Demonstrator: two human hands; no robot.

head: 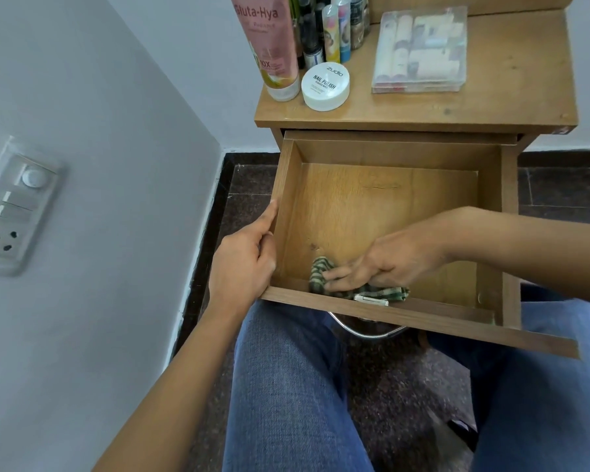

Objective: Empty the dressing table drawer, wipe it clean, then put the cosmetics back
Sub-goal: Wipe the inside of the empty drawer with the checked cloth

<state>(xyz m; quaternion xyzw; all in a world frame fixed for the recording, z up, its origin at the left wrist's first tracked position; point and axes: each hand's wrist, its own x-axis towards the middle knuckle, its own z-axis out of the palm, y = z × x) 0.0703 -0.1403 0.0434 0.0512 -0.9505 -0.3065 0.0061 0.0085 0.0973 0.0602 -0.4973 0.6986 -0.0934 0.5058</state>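
The wooden drawer point(389, 199) is pulled out over my lap and holds only a green checked cloth point(321, 267) at its front left. My right hand point(385, 264) lies on the cloth with fingers stretched out, pressing it to the drawer floor. My left hand point(246, 260) grips the drawer's left wall near the front corner, thumb along the top edge. On the table top point(491, 103) stand a pink Gluta-Hya tube point(269, 46), a white nail polish remover tub point(325, 86), several small bottles point(334, 25) and a clear box of cosmetics point(421, 49).
A white wall with a switch and socket panel point(11, 212) is close on the left. My knees in blue jeans point(286, 386) sit under the drawer front. A metal handle point(365, 330) hangs below the drawer front. Dark speckled floor lies beneath.
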